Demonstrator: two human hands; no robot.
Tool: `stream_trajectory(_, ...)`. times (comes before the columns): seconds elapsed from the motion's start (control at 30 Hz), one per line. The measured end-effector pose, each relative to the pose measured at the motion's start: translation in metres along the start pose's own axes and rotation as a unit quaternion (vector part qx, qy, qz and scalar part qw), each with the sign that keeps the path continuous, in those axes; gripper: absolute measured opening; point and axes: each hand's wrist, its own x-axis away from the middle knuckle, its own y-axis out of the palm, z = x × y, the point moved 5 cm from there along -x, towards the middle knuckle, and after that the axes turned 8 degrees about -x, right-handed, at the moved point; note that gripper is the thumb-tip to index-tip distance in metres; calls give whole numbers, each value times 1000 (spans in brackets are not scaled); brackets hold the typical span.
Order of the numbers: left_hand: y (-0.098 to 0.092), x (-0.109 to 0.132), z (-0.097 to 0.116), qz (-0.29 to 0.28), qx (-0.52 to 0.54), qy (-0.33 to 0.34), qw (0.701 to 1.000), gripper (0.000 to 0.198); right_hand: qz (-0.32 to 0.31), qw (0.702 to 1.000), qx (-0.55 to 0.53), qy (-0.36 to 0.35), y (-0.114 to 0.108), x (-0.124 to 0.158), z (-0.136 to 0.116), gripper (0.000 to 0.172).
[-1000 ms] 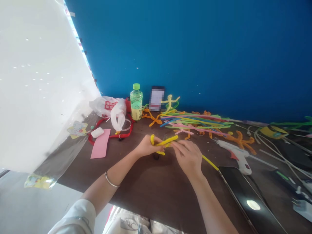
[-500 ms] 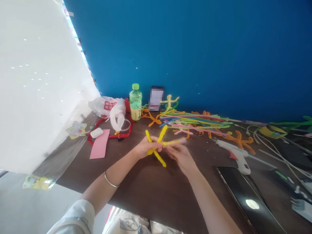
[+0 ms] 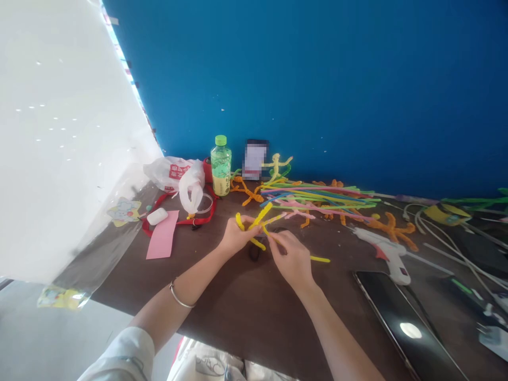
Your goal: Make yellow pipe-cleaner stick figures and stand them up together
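Above the middle of the dark table, a yellow pipe cleaner figure with twisted limbs is gripped in my left hand. One limb has a pale pink tip pointing right. Close beside it, my right hand pinches a thinner yellow strand against the figure. A straight yellow end sticks out to the right past my right hand. My fingers hide the spot where strand and figure meet. Behind my hands lies a bundle of coloured pipe cleaners.
A green-capped bottle, a propped phone and a plastic bag stand at the back. Pink paper and a white case lie left. On the right are a glue gun, a large phone and orange pipe cleaner figures.
My right hand has turned and shifted slightly right and down, moving the strand so its straight end now shows to the right. The figure has tilted in my left hand.
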Motion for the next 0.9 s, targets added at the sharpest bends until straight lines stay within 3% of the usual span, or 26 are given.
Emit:
stream_trajectory(0.23, 3, 5, 6, -50, -37, -20, 998, 25, 24, 987, 118, -109, -13, -1, -4, 19)
stream_trajectory(0.47, 8, 9, 12, -187, -63, -13, 980, 24, 26, 988, 111, -102, -25, -6, 0, 13)
stream_trajectory(0.57, 8, 11, 17, -249, -60, -40, 966, 28, -3, 1000, -5, -31, -27, -10, 5, 15)
stream_trajectory(0.63, 8, 13, 19, -283, -51, -66, 955, 29, -28, 991, -117, 62, -26, -12, 10, 14)
stream_trajectory(0.77, 11, 19, 18, -343, 10, -120, 932, 28, -137, 903, -315, 257, -15, -8, 15, 18)
stream_trajectory(0.83, 13, 21, 16, -362, 50, -135, 921, 27, -173, 856, -380, 306, -9, -4, 13, 20)
stream_trajectory(0.9, 16, 22, 14, -360, 94, -141, 917, 27, -163, 824, -427, 336, -4, -1, 15, 21)
